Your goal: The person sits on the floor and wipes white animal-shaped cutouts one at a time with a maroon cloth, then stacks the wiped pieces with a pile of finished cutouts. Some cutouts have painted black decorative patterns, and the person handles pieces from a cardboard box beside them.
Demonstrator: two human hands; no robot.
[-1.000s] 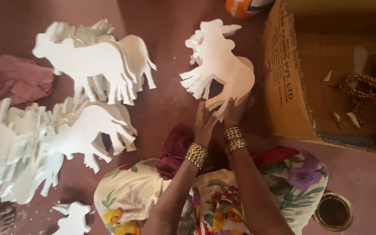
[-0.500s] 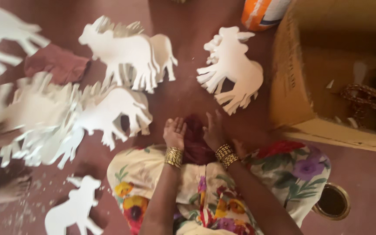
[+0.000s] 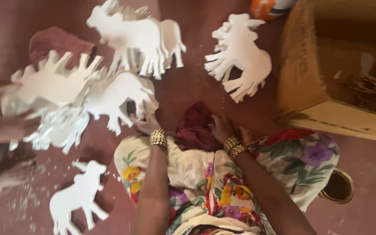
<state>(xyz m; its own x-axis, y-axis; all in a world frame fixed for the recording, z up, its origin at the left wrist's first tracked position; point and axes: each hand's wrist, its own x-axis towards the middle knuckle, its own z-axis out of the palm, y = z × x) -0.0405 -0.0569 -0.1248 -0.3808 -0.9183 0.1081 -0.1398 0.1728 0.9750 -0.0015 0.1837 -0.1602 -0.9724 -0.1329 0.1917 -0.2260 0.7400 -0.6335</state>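
My left hand (image 3: 144, 123), with a gold bangle at the wrist, reaches to the left, and its spread fingers touch the lower edge of a white animal-shaped cutout (image 3: 118, 98). That cutout lies on a pile of similar ones (image 3: 53, 87). My right hand (image 3: 220, 128), also bangled, lies with bent fingers on a dark red cloth (image 3: 194, 124) bunched in my lap. My lap is covered by a flowered fabric (image 3: 205, 174).
More white cutout stacks lie ahead (image 3: 135, 35) and to the right (image 3: 240, 52), and a single one (image 3: 79, 196) lies on the brown floor at the lower left. An open cardboard box (image 3: 310, 65) stands at the right, a metal cup (image 3: 338, 187) beside my knee, and a maroon cloth (image 3: 53, 41) at the far left.
Both hands came back from the right-hand cutout stack to my lap. The left hand then moved left to the nearer cutout, and the right one settled on the red cloth. The view shifted left.
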